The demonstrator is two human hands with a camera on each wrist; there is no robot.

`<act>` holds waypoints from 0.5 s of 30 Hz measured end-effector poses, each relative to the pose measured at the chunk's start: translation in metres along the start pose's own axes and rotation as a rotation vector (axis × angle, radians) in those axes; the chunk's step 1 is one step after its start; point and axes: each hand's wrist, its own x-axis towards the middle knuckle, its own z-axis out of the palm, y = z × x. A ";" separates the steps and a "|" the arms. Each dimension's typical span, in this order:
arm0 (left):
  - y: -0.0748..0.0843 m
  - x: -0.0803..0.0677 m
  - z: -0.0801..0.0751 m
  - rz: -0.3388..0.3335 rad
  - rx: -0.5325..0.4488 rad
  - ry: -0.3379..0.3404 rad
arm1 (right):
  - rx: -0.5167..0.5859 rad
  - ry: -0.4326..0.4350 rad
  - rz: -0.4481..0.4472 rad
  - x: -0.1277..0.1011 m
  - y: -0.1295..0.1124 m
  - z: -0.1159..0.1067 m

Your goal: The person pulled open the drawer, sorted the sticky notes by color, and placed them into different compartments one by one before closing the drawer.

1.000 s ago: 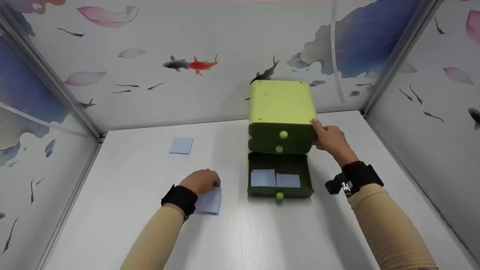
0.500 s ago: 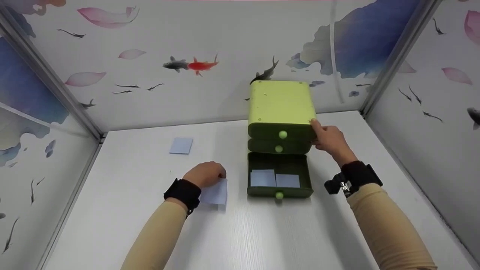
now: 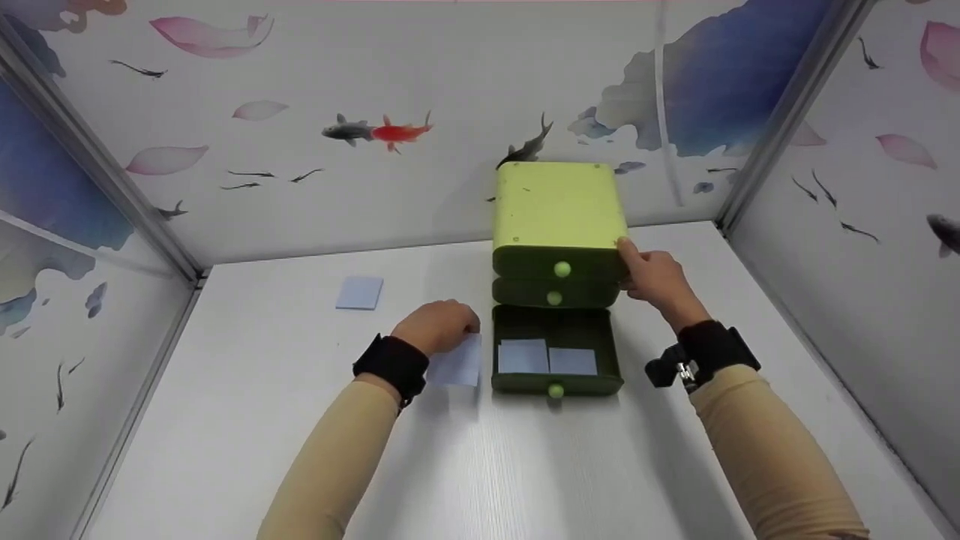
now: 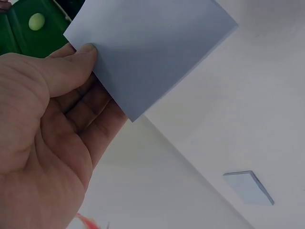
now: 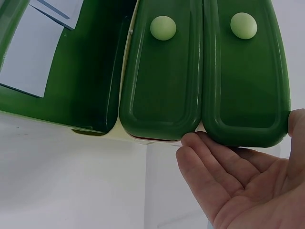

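Observation:
My left hand (image 3: 439, 326) pinches a light blue sticky note pad (image 3: 459, 364) by one edge, just left of the open bottom drawer (image 3: 525, 385). In the left wrist view, the thumb lies on the face of this pad, with the other fingers behind it. My right hand (image 3: 660, 281) holds the right front corner of a green drawer cabinet (image 3: 559, 206), thumb at the top edge and fingertips against its side. Inside the pulled-out drawer, two blue pads (image 3: 523, 356) lie side by side. The two upper drawers are closed.
Another light blue pad (image 3: 359, 292) lies toward the back left of the white table (image 3: 247, 390). Printed panels with fish and petals enclose the table at the back (image 3: 315, 210) and both sides. Round knobs (image 3: 556, 391) stick out from the drawer fronts.
The left hand has carried its sticky note pad to the right and farther back, closer to the open drawer. My right hand stays on the cabinet corner.

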 end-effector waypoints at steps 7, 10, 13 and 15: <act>0.019 0.015 -0.009 0.033 0.065 -0.007 | 0.012 -0.004 -0.002 -0.001 0.000 0.000; 0.025 0.022 -0.009 0.038 0.061 -0.008 | 0.018 -0.004 -0.003 -0.001 0.000 0.000; 0.031 0.028 -0.009 0.029 0.055 -0.002 | 0.017 0.000 -0.004 -0.002 -0.001 0.000; 0.036 0.032 -0.009 0.023 0.056 -0.001 | 0.013 0.003 -0.002 -0.002 -0.002 0.001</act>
